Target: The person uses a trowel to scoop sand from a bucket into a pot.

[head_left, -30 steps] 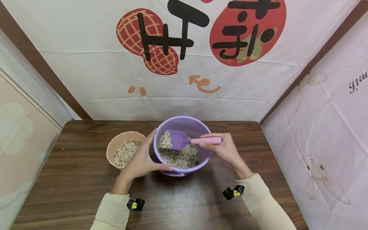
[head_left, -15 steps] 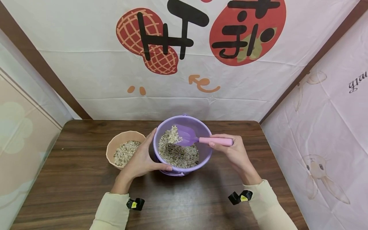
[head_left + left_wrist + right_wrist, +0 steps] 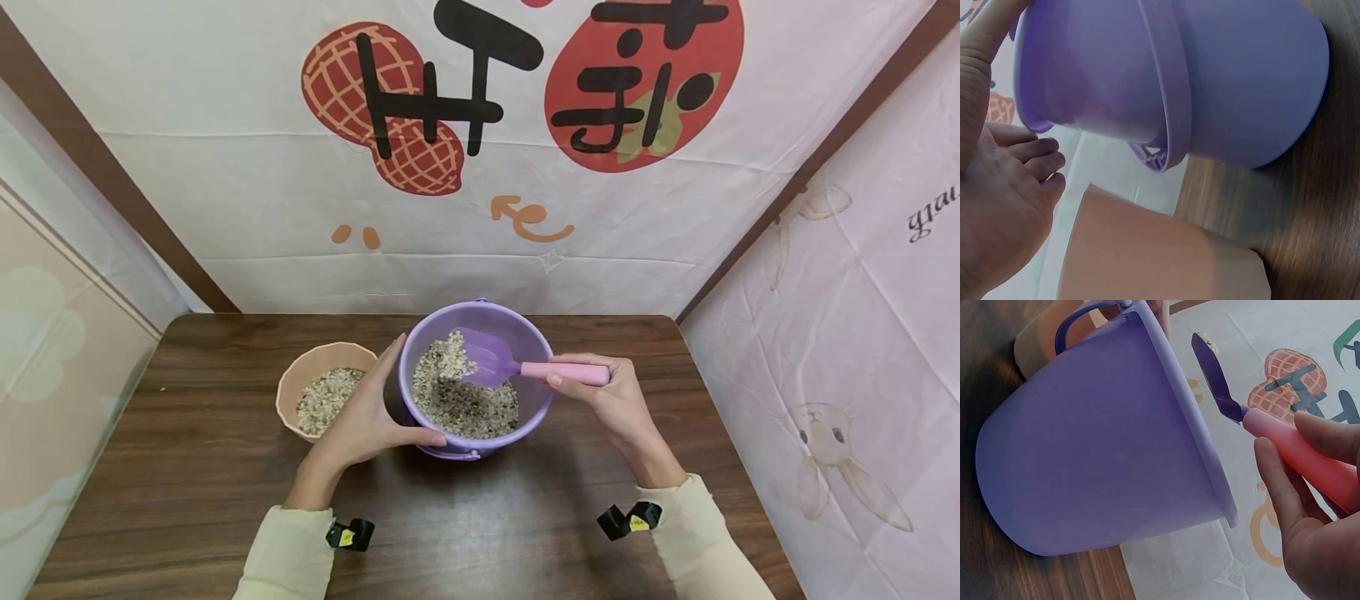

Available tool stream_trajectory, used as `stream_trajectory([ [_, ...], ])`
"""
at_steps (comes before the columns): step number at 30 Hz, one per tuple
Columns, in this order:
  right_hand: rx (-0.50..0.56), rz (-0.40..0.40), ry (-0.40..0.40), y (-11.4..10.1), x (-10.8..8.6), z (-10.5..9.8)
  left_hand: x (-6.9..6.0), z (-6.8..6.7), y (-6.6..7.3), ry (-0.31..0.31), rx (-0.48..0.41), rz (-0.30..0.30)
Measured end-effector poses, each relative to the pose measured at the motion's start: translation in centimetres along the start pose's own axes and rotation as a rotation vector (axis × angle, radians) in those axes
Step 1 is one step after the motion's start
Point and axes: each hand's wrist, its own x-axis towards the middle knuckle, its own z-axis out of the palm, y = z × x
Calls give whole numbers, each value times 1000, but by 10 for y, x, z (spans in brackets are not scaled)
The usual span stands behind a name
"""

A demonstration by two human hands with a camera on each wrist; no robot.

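Note:
My right hand [image 3: 618, 408] grips the pink handle of a small shovel [image 3: 487, 358], thumb and fingers round it. Its purple blade is over the inside of a purple bucket [image 3: 536, 400] and bears a heap of pale speckled grains [image 3: 452, 357]. More such grains cover the bucket's bottom. My left hand [image 3: 360, 425] rests against the bucket's left side, its thumb along the near rim and index finger stretched towards the far side. In the left wrist view its other fingers [image 3: 1041, 156] hang loosely bent below the rim.
A peach bowl [image 3: 296, 371] with similar grains stands left of the bucket, partly hidden behind my left hand. Both stand on a dark wooden table [image 3: 480, 533], near its far edge. A printed white cloth [image 3: 300, 283] hangs behind it.
The shovel, with grains on its blade, has shifted right within the bucket's opening along with my right hand, then nearly stopped. My left hand stays at the bucket.

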Motion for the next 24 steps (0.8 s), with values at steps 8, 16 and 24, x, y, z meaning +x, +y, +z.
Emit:
stream_trajectory([
  [8,-27,21,32,1,0,2,-14,-23,-10,48,89,-69],
  [16,-38,49,66,1,1,6,-30,-52,-30,155,75,-80],
  [24,-48,70,108,-1,0,9,-46,-72,-48,201,136,-187],
])
